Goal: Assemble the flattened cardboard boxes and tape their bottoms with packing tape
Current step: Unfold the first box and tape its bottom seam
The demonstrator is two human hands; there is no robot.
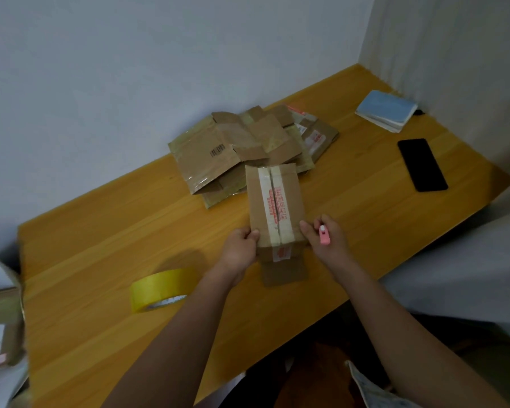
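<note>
Wooden tabletop (100,245) fills most of the view, backed by pale walls meeting in a corner at about one o'clock. At nine o'clock, a partly seen box (0,328) is cut off by the frame edge. A yellow tape roll (159,290) is laid flat toward seven o'clock, well apart from the work. At the centre, a small cardboard box (274,207) is held between both hands, its taped seam turned upward and one loose flap hanging toward six o'clock. The left hand (239,251) is curled round the near left corner; the right hand (324,240) is pressed to the near right corner while a pink cutter (324,235) is pinched in its fingers. Behind, at twelve o'clock, flattened boxes (248,142) are stacked. A notebook (386,110) and a phone (421,164) are seen toward two o'clock. For a sound result, the walls should probably be squared and the flaps pressed flush before fresh tape is drawn along the seam.
</note>
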